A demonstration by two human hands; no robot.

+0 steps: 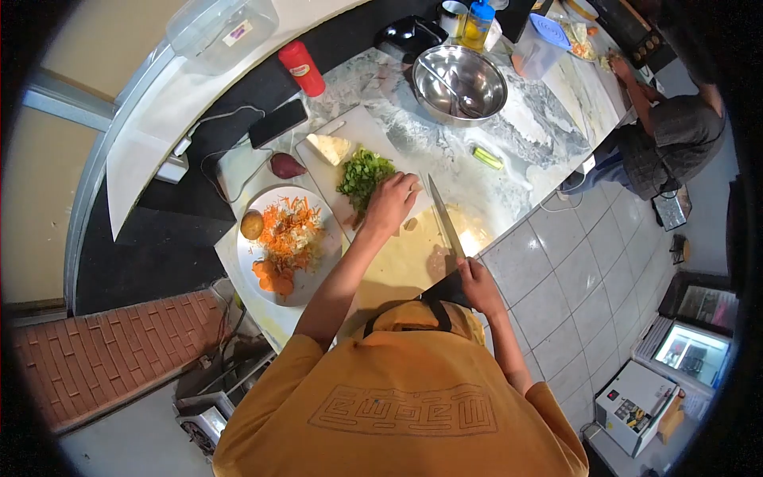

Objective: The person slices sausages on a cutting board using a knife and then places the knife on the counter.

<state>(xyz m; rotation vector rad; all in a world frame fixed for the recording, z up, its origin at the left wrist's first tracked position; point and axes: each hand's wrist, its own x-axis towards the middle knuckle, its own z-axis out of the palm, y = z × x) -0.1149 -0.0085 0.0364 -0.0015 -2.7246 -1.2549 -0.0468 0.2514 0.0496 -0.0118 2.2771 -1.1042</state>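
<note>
The person's right hand (475, 285) is wrapped around the handle of a knife (447, 219), fingers pressed together on it. The blade points away from the body, over the yellow board (381, 274). The left hand (389, 205) is bent over the near edge of the greens (363, 171), fingers bunched at the side facing the blade; whether they pinch anything cannot be told. The knife lies just beside this hand, apart from it.

The greens lie on a white board (372, 127), with a white wedge (328, 149) near them. Small brown bits (411, 225) sit on the yellow board, between hand and knife.

To the left, 1 plate (318, 288) carries orange and white shreds (288, 230), carrot pieces (272, 277) and 1 brown round item (252, 225). Just beyond its rim is 1 onion (285, 165). Farther off stand a steel bowl (433, 99) with a spoon in it, and a red bottle (302, 70). At the far right, another person (671, 143) works at the counter (540, 163).
</note>
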